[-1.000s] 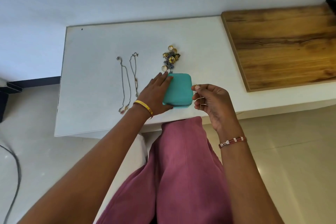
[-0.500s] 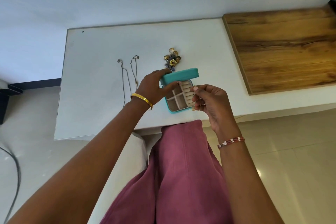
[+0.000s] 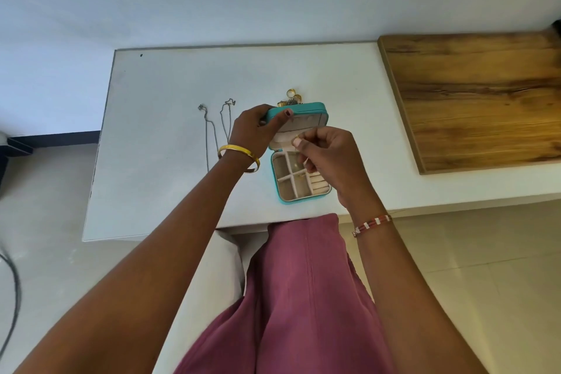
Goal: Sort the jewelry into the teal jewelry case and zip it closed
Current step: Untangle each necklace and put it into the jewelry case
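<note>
You had the case (image 3: pixel 299 173) open on the table (image 3: pixel 158 131), near its front edge, with your left hand (image 3: pixel 258 128) gripping the left corner of the raised lid (image 3: pixel 299 115), fingers and thumb curled round its rim to keep it up. Your right hand (image 3: pixel 328 155) hovered over the tray with its fingertips pinched together on something thin and pale gold; it looked like a fine chain or earring, but it was too small to name for certain, and a strand of it seemed to hang down toward the dividers. The compartments I could see looked bare or nearly so, which suggests the sorting had only just begun. Two necklaces (image 3: pixel 217 131) lay stretched out on the table to the left of your left hand, apart from the case, and a small heap of rings (image 3: pixel 291 96) sat just behind the lid, partly hidden by it. So, by my reckoning, the opening was done; what remained was placing the piece in your fingers, bringing in the necklaces and the rings, lowering the lid and running the zip round.
</note>
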`<state>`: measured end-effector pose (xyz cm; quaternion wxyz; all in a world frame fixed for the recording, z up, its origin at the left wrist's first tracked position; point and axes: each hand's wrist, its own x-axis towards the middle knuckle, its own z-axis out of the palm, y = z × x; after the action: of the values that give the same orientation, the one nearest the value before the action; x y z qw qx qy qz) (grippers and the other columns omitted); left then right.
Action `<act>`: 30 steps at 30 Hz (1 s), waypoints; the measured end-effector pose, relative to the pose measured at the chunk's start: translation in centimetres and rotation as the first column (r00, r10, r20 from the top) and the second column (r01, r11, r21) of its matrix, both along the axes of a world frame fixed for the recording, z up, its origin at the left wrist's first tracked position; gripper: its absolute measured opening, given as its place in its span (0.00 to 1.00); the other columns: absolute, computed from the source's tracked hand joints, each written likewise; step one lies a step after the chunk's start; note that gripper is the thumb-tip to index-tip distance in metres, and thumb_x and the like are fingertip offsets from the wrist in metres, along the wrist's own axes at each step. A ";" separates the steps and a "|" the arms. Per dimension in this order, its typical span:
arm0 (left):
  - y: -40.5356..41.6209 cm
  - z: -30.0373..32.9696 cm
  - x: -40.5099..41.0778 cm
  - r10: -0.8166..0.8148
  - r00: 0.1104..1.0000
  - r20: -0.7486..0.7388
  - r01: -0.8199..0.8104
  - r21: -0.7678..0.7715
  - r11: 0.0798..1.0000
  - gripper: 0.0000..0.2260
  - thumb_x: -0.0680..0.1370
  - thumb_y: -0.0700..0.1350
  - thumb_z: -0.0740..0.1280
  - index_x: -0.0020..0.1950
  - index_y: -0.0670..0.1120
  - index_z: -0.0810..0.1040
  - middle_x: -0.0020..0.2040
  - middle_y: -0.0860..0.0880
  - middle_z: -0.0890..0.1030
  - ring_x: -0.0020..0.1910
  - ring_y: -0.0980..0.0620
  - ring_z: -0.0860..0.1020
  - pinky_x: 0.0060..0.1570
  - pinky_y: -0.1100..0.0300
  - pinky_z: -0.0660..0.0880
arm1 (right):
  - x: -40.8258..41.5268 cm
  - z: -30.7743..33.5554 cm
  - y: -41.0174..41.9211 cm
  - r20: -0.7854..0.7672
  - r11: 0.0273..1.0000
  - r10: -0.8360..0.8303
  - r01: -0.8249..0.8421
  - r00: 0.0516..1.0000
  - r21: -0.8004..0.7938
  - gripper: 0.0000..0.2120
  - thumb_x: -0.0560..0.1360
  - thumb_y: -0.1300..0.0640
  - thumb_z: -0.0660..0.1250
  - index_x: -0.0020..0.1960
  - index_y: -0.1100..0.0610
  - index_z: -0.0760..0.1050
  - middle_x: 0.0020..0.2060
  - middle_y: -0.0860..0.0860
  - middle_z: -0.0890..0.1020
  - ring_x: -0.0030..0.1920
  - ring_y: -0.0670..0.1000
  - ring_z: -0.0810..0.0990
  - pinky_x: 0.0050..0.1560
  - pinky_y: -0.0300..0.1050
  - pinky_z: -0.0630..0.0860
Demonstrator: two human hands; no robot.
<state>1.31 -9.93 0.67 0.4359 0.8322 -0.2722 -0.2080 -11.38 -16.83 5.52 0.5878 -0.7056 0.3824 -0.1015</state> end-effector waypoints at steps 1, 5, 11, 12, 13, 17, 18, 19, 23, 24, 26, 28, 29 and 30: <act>-0.1 0.0 0.1 0.002 1.000 -0.019 -0.002 -0.011 1.000 0.16 0.77 0.53 0.62 0.52 0.42 0.79 0.44 0.47 0.78 0.40 0.50 0.73 0.35 0.67 0.70 | 0.5 -0.4 -0.1 -0.012 1.000 0.001 -0.001 1.000 -0.028 0.01 0.73 0.62 0.67 0.44 0.59 0.77 0.30 0.50 0.78 0.22 0.38 0.73 0.30 0.32 0.72; -0.6 0.1 0.4 0.020 0.995 -0.095 -0.024 -0.040 0.999 0.16 0.77 0.54 0.61 0.51 0.42 0.79 0.43 0.47 0.78 0.40 0.50 0.72 0.36 0.65 0.69 | 2.2 -2.2 -1.0 -0.035 0.992 -0.026 0.021 0.999 -0.125 0.01 0.73 0.62 0.67 0.43 0.58 0.76 0.35 0.55 0.80 0.29 0.43 0.76 0.35 0.37 0.74; -1.0 -0.2 0.9 0.047 0.988 -0.150 -0.057 -0.063 0.996 0.17 0.77 0.54 0.61 0.52 0.41 0.79 0.42 0.46 0.77 0.39 0.51 0.71 0.36 0.67 0.68 | 3.2 -3.4 -2.3 0.014 0.953 -0.102 0.102 0.995 -0.286 0.03 0.72 0.63 0.66 0.43 0.58 0.78 0.37 0.54 0.81 0.39 0.51 0.79 0.42 0.41 0.77; -1.1 -0.2 0.9 0.050 0.987 -0.155 -0.060 -0.063 0.996 0.16 0.77 0.53 0.61 0.51 0.41 0.79 0.40 0.47 0.76 0.37 0.53 0.71 0.34 0.70 0.68 | 3.2 -3.5 -2.3 0.025 0.942 -0.107 0.109 0.994 -0.318 0.03 0.72 0.64 0.66 0.44 0.59 0.79 0.36 0.53 0.81 0.38 0.50 0.78 0.41 0.38 0.76; -1.1 -0.2 0.9 0.051 0.986 -0.157 -0.061 -0.060 0.996 0.16 0.77 0.54 0.61 0.51 0.42 0.79 0.38 0.49 0.75 0.35 0.55 0.70 0.32 0.72 0.66 | 3.3 -3.6 -2.2 0.035 0.929 -0.107 0.112 0.994 -0.353 0.04 0.73 0.64 0.66 0.45 0.60 0.79 0.36 0.52 0.80 0.37 0.49 0.77 0.40 0.35 0.74; -1.3 -0.2 0.8 0.051 0.985 -0.164 -0.062 -0.060 0.996 0.16 0.77 0.54 0.62 0.51 0.42 0.79 0.36 0.51 0.75 0.35 0.55 0.70 0.35 0.68 0.67 | 3.6 -4.3 -1.8 0.068 0.883 -0.112 0.131 0.991 -0.452 0.05 0.74 0.63 0.65 0.47 0.62 0.79 0.40 0.54 0.83 0.39 0.48 0.78 0.44 0.37 0.75; -1.2 -0.2 0.8 0.053 0.984 -0.168 -0.065 -0.067 0.996 0.16 0.77 0.53 0.62 0.52 0.41 0.79 0.39 0.49 0.77 0.38 0.53 0.71 0.36 0.67 0.68 | 3.7 -4.5 -1.8 0.080 0.876 -0.131 0.153 0.988 -0.456 0.06 0.74 0.63 0.65 0.48 0.62 0.80 0.42 0.55 0.83 0.41 0.49 0.79 0.45 0.38 0.76; -1.2 -0.2 0.8 0.054 0.984 -0.168 -0.067 -0.069 0.995 0.16 0.77 0.53 0.62 0.53 0.42 0.79 0.42 0.48 0.77 0.40 0.52 0.72 0.37 0.67 0.68 | 3.8 -4.6 -1.7 0.093 0.873 -0.154 0.180 0.984 -0.454 0.06 0.74 0.63 0.65 0.48 0.61 0.80 0.43 0.55 0.84 0.42 0.49 0.80 0.46 0.39 0.77; -1.0 -0.2 0.6 0.039 0.989 -0.145 -0.048 -0.060 0.997 0.16 0.77 0.53 0.62 0.54 0.42 0.79 0.46 0.47 0.78 0.43 0.51 0.73 0.38 0.68 0.70 | 4.1 -4.9 -1.3 0.150 0.860 -0.253 0.293 0.956 -0.418 0.07 0.74 0.63 0.65 0.49 0.61 0.81 0.44 0.54 0.84 0.44 0.49 0.81 0.46 0.37 0.78; -0.9 -0.2 0.6 0.033 0.990 -0.138 -0.041 -0.062 0.997 0.16 0.77 0.53 0.62 0.55 0.42 0.79 0.47 0.46 0.79 0.44 0.51 0.73 0.39 0.66 0.70 | 4.1 -4.9 -1.2 0.169 0.853 -0.281 0.326 0.945 -0.407 0.06 0.74 0.63 0.66 0.49 0.61 0.81 0.43 0.54 0.84 0.43 0.48 0.81 0.46 0.37 0.78; -0.9 -0.1 0.5 0.022 0.992 -0.126 -0.030 -0.061 0.998 0.16 0.77 0.52 0.62 0.55 0.42 0.79 0.49 0.45 0.80 0.45 0.50 0.74 0.41 0.63 0.72 | 4.1 -5.0 -1.0 0.204 0.841 -0.336 0.391 0.919 -0.375 0.06 0.74 0.64 0.66 0.48 0.61 0.81 0.43 0.54 0.84 0.42 0.47 0.81 0.46 0.39 0.79; -0.9 0.0 0.4 0.018 0.993 -0.118 -0.025 -0.059 0.998 0.16 0.77 0.53 0.63 0.56 0.43 0.79 0.51 0.44 0.81 0.46 0.50 0.74 0.44 0.59 0.74 | 4.1 -5.2 -0.8 0.228 0.831 -0.383 0.442 0.895 -0.337 0.05 0.73 0.63 0.67 0.47 0.62 0.81 0.42 0.54 0.84 0.41 0.48 0.81 0.46 0.40 0.79; -1.0 0.0 0.4 0.016 0.993 -0.116 -0.023 -0.059 0.998 0.16 0.77 0.53 0.63 0.56 0.43 0.79 0.51 0.44 0.81 0.46 0.50 0.75 0.46 0.58 0.74 | 4.2 -5.3 -0.8 0.238 0.826 -0.407 0.466 0.882 -0.316 0.05 0.73 0.63 0.67 0.46 0.61 0.81 0.41 0.54 0.84 0.41 0.48 0.81 0.46 0.41 0.79; -1.0 0.1 0.3 0.014 0.993 -0.114 -0.020 -0.058 0.998 0.16 0.77 0.53 0.63 0.56 0.43 0.78 0.52 0.44 0.81 0.47 0.50 0.75 0.46 0.59 0.75 | 4.2 -5.4 -0.7 0.245 0.823 -0.429 0.488 0.870 -0.291 0.04 0.72 0.63 0.68 0.45 0.61 0.81 0.40 0.53 0.84 0.40 0.48 0.81 0.46 0.42 0.79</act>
<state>1.61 -10.88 0.77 0.4768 0.8081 -0.2458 -0.2431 -7.19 -17.55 0.14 0.4437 -0.6730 0.4662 -0.3646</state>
